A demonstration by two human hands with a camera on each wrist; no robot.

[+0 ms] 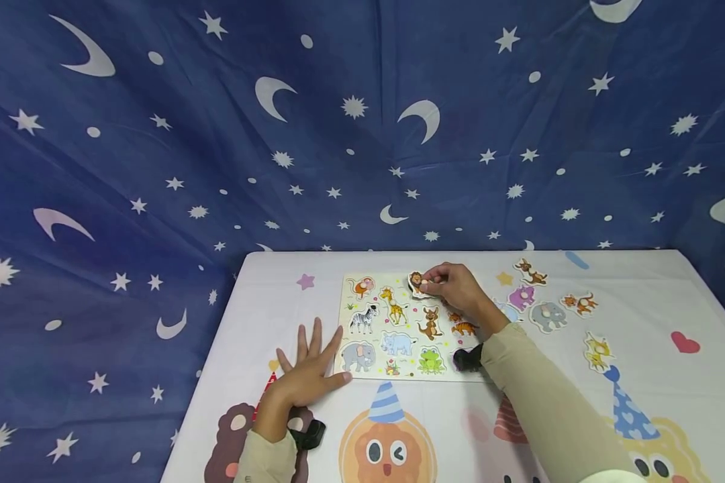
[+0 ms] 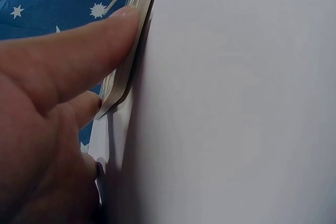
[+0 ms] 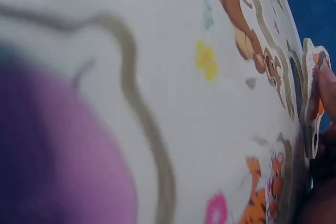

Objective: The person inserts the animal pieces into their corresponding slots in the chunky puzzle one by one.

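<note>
A wooden animal puzzle board [image 1: 456, 373] lies on the table, with pictured recesses such as a zebra, giraffe, kangaroo and frog. My right hand [image 1: 459, 288] pinches a lion puzzle piece [image 1: 416, 284] between thumb and fingers, at the board's top edge. From the right wrist, the lion piece [image 3: 312, 85] appears tilted near the board's surface, above the kangaroo picture [image 3: 248, 32]. My left hand [image 1: 308, 376] rests with fingers spread at the board's lower left. Its thumb [image 2: 113, 32] touches the board's side edge in the left wrist view.
Loose puzzle pieces lie right of the board: a kangaroo [image 1: 530, 272], a purple hippo [image 1: 522, 297], an elephant [image 1: 547, 316], a tiger [image 1: 578, 304] and a giraffe [image 1: 597, 352]. A blue starry cloth [image 1: 362, 134] hangs behind the table. The white tablecloth [image 1: 646, 288] has printed figures.
</note>
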